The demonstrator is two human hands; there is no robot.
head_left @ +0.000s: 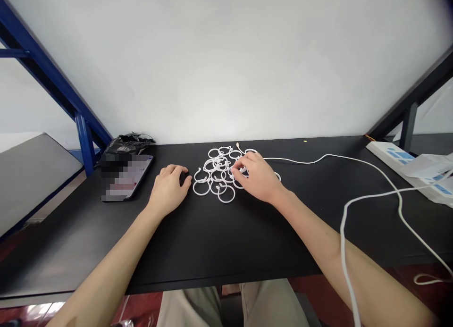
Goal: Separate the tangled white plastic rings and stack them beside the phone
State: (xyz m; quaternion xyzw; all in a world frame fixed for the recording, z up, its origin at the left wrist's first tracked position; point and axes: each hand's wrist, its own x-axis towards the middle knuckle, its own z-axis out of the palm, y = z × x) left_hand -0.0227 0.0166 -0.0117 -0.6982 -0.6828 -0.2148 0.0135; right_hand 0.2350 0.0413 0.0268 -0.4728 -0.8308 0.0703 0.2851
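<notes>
A loose pile of thin white rings (226, 194), several with a small knob or eyelet on the rim, lies at the middle of the black table. My right hand (256, 176) is over the pile's right side. Its thumb and forefinger come together at a white ring (230, 172), and the hand covers some of the rings behind it. To the left of the pile, my left hand (169, 188) rests on the tabletop with curved fingers and the thumb apart. It holds nothing and does not touch the rings.
A phone or tablet (139, 173), partly blurred out, lies at the left by a black plastic bag (125, 143). A white cable (325, 155) runs across the right side and over my right forearm. White-and-blue packaging (399, 157) lies far right. Blue frame bars (83, 133) stand left.
</notes>
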